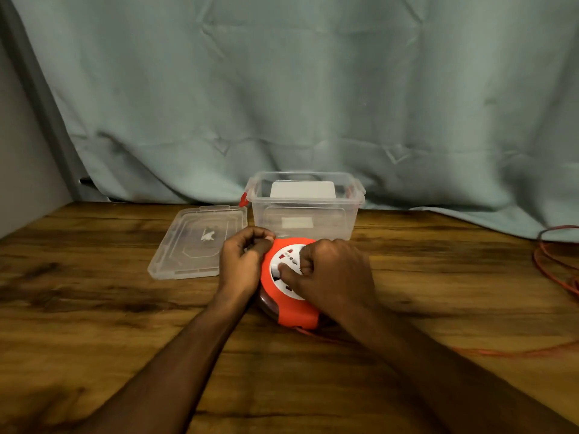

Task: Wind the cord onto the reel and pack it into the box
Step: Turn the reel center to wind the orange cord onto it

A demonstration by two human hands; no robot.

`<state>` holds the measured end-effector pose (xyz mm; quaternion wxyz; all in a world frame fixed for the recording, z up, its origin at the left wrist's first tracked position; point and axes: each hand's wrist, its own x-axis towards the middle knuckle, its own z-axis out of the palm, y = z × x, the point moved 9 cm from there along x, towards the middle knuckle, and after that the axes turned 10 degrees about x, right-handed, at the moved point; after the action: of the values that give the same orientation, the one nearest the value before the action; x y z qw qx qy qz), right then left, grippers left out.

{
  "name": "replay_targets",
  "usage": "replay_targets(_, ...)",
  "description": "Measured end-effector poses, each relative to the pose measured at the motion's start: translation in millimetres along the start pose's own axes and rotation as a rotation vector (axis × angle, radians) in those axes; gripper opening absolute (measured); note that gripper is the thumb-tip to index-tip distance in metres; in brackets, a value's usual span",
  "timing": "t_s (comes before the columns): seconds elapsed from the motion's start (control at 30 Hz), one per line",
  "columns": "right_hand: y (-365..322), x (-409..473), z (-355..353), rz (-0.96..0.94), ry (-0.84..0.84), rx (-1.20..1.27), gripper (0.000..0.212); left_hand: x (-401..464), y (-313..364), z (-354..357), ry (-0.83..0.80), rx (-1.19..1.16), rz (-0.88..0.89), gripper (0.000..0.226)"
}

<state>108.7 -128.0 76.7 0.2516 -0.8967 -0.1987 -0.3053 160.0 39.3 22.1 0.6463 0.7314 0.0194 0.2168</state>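
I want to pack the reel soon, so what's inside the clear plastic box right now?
Inside the clear plastic box a white rectangular piece leans at the back. A pale label shows on the front wall. Otherwise it looks empty, though glare blurs the floor.

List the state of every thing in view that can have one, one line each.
box: open, upright, a white item inside.
lid: off, flat on the table left of the box.
reel: on the table, outside the box.
cord: largely unwound, trailing right across the table.
left hand: curled fingers grip the reel's left rim.
right hand: on the reel's white socket face, fingers curled there.
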Motion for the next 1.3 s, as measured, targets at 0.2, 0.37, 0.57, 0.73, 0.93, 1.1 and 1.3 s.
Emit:
replay_targets(0.2,26,4,-2,-0.028,-0.361,0.231,0.056,8,-9,10,-0.114,0.097,-0.04,0.011)
replay_targets(0.37,45,5,4,0.045,-0.492,0.302,0.082,9,-12,10,-0.146,0.109,-0.051,0.009)
replay_targets(0.57,48,9,2,0.081,-0.509,0.296,0.072,6,-8,16,-0.182,0.125,-0.037,0.018)
replay_targets(0.73,42,7,-1,0.142,-0.475,0.182,0.058,5,-7,14,-0.157,0.135,-0.019,0.022)
replay_targets(0.93,18,-1,0,0.111,-0.305,0.013,0.061,6,-8,9,-0.116,0.112,-0.011,0.019)
replay_targets(1.1,11,-2,-2,0.15,-0.233,0.025,0.048,4,-5,11,-0.141,0.128,0.012,0.019)
replay_targets(1.3,8,1,-9,-0.077,-0.237,0.099,0.026,2,-1,11,-0.152,0.104,0.027,0.017)
